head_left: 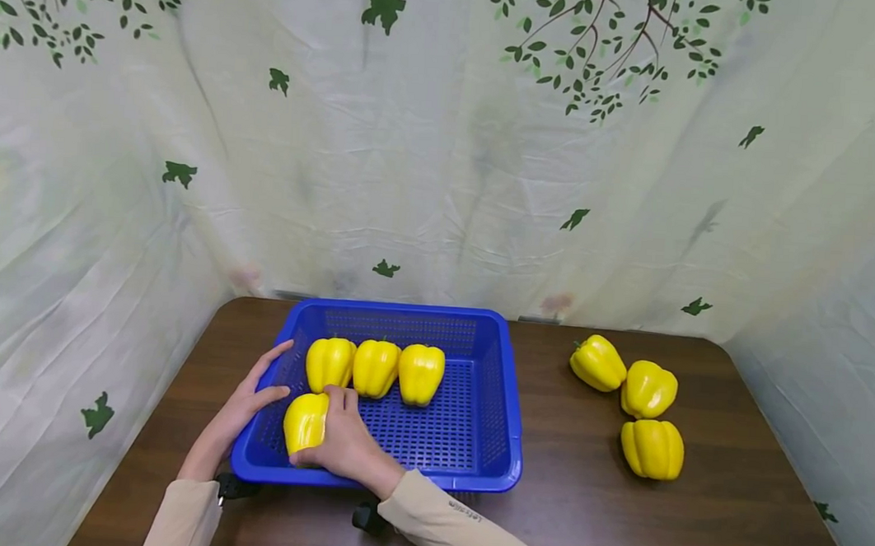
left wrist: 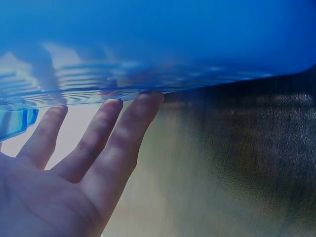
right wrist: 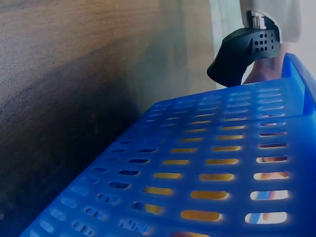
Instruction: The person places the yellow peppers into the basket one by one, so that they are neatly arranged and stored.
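Observation:
In the head view, a blue plastic basket (head_left: 506, 441) with slotted walls stands on the table. My right hand (head_left: 350, 442) reaches over its front rim and grips a yellow bell pepper (head_left: 303, 423) in the front left corner. Behind that one, a row of three yellow bell peppers (head_left: 375, 369) lies inside. My left hand (head_left: 241, 403) is at the basket's left side, thumb over the rim. Its straight fingers (left wrist: 111, 138) touch the outer wall in the left wrist view. The right wrist view shows the slotted wall (right wrist: 197, 163), with yellow through the slots; the right hand is mostly hidden there.
Three more yellow bell peppers (head_left: 650, 391) lie together on the brown table (head_left: 567, 494), right of the basket. A pale curtain (head_left: 442, 182) printed with leaves hangs behind the table and along both sides. Black wrist devices (head_left: 371, 518) show at both cuffs.

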A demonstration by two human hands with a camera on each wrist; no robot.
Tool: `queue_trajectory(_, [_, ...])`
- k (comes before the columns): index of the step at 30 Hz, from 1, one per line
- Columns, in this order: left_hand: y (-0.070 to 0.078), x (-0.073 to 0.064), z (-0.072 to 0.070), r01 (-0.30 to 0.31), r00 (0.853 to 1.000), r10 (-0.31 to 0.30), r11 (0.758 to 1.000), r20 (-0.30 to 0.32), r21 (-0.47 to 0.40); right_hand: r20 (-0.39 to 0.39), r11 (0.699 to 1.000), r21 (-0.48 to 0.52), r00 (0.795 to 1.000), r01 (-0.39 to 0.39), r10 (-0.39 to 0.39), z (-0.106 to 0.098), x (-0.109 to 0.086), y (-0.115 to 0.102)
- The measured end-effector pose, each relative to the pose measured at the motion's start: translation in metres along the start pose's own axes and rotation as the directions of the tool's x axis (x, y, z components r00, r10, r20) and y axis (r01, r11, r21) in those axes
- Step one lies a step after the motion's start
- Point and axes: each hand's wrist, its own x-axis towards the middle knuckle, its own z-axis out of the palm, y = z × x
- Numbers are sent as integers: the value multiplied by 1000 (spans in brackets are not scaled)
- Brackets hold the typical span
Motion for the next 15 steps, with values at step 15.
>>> queue_trajectory(15, [1,-1,0,5,1000,-5,1000,2,-16,38,999,21,998,-48,47,-5,-3,1])
